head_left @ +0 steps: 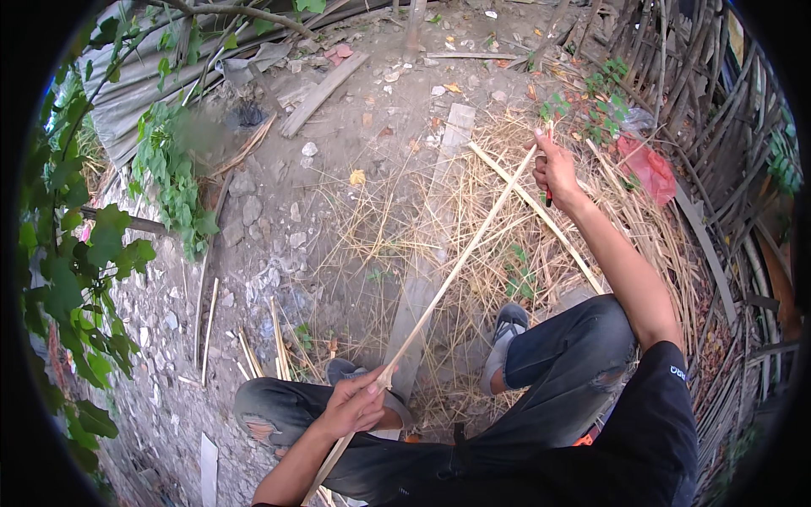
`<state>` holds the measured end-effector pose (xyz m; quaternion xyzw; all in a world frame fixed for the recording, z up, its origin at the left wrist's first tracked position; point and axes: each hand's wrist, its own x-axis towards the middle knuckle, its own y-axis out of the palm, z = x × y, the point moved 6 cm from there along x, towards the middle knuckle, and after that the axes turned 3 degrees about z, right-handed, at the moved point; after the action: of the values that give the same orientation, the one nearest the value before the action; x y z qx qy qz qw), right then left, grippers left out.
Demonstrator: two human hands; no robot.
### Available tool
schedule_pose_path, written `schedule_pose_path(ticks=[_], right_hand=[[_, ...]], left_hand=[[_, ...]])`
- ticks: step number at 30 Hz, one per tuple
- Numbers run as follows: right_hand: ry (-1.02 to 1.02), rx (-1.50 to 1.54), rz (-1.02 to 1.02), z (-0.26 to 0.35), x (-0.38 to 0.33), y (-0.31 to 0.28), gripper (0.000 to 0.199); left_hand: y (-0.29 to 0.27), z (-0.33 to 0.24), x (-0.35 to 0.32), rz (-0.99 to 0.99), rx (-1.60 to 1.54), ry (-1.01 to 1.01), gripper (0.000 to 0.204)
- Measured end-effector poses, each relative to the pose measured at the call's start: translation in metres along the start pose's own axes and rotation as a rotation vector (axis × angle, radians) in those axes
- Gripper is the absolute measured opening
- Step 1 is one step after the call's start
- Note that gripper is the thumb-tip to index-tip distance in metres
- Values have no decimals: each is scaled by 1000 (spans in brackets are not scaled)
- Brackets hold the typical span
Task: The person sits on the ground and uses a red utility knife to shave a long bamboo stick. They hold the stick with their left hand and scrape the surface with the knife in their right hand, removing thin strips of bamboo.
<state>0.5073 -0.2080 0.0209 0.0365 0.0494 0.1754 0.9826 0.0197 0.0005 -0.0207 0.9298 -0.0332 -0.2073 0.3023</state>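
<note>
A long, pale bamboo strip (456, 264) runs slantwise from my lap up to the far right. My left hand (355, 404) is closed around its lower part, just below a knobbly joint, over my left knee. With my arm stretched out, my right hand (555, 169) grips a slim red-and-black tool (549, 198) that looks like a knife. The strip's far end meets the fingers of that hand; its blade is too small to make out. Under the strip lies a second pale strip (549, 221), crossing it on the shavings.
Curly pale shavings (473, 203) cover the ground around a flat board (414, 308) between my feet. A red plastic bag (646, 169) lies beyond my right forearm, near a stick fence (718, 110). Leafy vines (80, 279) hang at left; several cut strips (277, 338) stand beside my left knee.
</note>
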Motion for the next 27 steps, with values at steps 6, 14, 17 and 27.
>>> schedule_pose_path(ticks=[6,14,17,27], right_hand=[[23,120,40,12,-9,32,42],[20,-140,365,15,-56,105,45],[57,-91,440,15,-71,124,44],[-205,-571,856,0,-169,207,49]], left_hand=[[1,-2,4,21,-32,0,54],[3,-10,16,-2,8,63,57],[4,-15,23,33,285,89,63],[21,-49,39,-79,352,317,55]])
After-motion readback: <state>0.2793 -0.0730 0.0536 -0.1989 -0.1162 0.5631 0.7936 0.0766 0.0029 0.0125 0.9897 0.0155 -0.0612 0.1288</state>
